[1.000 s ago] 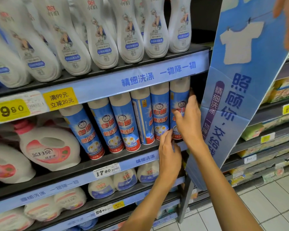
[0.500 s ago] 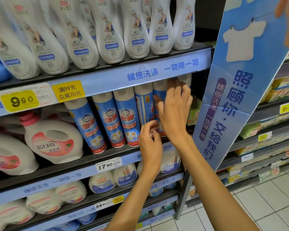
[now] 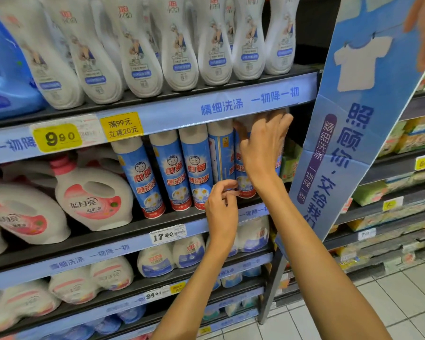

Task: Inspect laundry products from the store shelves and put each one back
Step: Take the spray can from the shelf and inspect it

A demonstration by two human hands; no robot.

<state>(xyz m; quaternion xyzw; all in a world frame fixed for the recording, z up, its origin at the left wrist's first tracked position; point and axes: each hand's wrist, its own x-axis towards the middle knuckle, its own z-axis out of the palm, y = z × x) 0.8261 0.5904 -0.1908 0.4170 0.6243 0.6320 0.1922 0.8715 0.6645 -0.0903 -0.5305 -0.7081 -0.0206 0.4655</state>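
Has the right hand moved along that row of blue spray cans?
Yes. The right hand shifted left, from the end can onto the next blue spray can, and higher toward the shelf edge strip.

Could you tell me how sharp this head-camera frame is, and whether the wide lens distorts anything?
Head view: the centre is fairly sharp, with the spray cans and the 17.90 price tag readable; the bottles at lower left are blurred; the white bottles up top lean and bow outward with the wide lens; lighting is even, without strong glare.

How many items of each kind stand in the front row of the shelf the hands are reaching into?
Blue spray cans: 6, two partly behind the right hand
Pink-label detergent jugs: 2 clearly seen
Total: 8
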